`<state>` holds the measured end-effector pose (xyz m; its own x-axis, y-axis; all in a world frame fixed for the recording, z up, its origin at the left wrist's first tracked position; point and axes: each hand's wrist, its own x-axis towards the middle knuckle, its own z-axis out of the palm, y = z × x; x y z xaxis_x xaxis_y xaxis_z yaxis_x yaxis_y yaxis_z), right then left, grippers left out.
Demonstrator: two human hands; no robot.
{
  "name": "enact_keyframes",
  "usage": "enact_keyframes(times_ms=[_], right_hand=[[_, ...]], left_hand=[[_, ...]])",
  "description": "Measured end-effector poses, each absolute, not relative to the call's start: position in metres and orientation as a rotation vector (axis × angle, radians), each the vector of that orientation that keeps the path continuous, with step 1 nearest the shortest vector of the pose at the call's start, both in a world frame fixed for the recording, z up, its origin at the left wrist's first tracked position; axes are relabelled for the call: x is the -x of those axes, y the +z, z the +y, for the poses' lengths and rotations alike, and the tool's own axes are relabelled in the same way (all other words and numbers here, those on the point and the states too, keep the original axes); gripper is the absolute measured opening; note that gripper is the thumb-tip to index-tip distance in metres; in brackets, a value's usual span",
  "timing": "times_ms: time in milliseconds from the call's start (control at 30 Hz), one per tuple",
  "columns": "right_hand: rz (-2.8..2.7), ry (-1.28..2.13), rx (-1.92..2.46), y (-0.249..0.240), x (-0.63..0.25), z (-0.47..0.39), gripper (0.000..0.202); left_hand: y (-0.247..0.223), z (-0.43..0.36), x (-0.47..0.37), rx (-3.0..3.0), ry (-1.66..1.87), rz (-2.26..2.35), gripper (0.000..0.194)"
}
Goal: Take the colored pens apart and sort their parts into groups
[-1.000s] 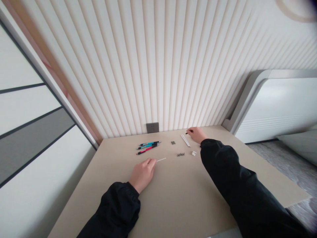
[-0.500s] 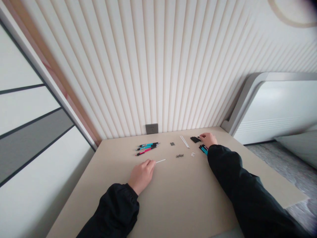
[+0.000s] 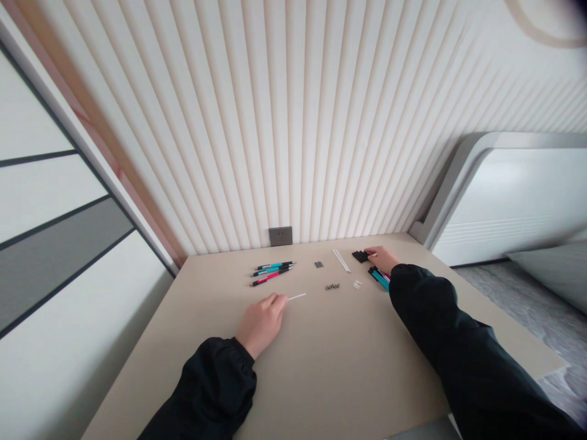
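A thin white pen refill (image 3: pixel 297 297) sticks out to the right from the closed fingers of my left hand (image 3: pixel 262 322), low over the table. At the back right, my right hand (image 3: pixel 383 259) has its fingers pinched at the right end of a row of short black pen parts (image 3: pixel 360 256); a black part shows at the fingertips, and the exact grip is hard to see. Teal pen barrels (image 3: pixel 378 278) lie just below that hand, partly hidden by the hand and sleeve. More white refills (image 3: pixel 341 261) rest left of the black parts.
Assembled teal and red pens (image 3: pixel 272 274) lie at the back left of the beige table (image 3: pixel 330 360). Small grey pieces (image 3: pixel 318 264), dark springlike pieces (image 3: pixel 332 286) and small white pieces (image 3: pixel 357 284) sit mid-table. A ribbed wall with a socket (image 3: pixel 280 236) stands behind.
My right hand has shifted slightly left and down along the black pen parts, uncovering more of the teal barrels. My left hand keeps the refill in nearly the same place.
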<state>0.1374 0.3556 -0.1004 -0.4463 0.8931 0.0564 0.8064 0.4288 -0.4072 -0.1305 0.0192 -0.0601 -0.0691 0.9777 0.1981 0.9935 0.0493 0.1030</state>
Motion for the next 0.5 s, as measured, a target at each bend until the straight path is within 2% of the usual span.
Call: enact_keyframes(times_ms=[200, 400, 500], right_hand=[[-2.44, 0.41, 1.452, -0.0956, -0.1352, 0.3532, 0.039], [-2.534, 0.386, 1.315, -0.0932, -0.132, 0.3471, 0.057], [-2.664, 0.46, 1.159, -0.0942, -0.1271, 0.3466, 0.058]], left_hand=[[-0.0589, 0.0187, 0.1304, 2.095, -0.31, -2.218, 0.029], [-0.0582, 0.0186, 0.1294, 2.11, -0.318, -2.219, 0.028], [-0.0582, 0.0185, 0.1296, 2.123, -0.331, -2.224, 0.026]])
